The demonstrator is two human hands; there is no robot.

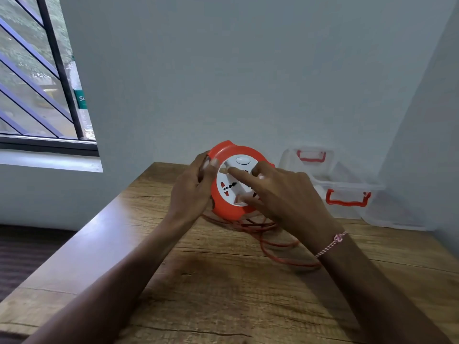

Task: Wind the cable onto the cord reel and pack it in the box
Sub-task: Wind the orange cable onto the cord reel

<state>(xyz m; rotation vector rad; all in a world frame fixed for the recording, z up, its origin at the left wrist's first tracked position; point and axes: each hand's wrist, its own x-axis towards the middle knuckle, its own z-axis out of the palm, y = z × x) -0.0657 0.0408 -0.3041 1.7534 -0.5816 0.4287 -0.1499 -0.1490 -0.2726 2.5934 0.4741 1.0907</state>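
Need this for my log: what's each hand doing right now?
Left hand: grips the rim of the cord reel.
Right hand: open, fingers on its white face.

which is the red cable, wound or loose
Loose: the thin red cable lies in loops on the wooden table beside the round orange cord reel.

My left hand (196, 187) grips the cord reel (224, 211) at its left rim, thumb hooked over the front, fingers curled behind. Opposite that grip, my right hand (285, 194) lies spread on the reel's face, index finger straight and pressing. Both forearms reach forward, converging.
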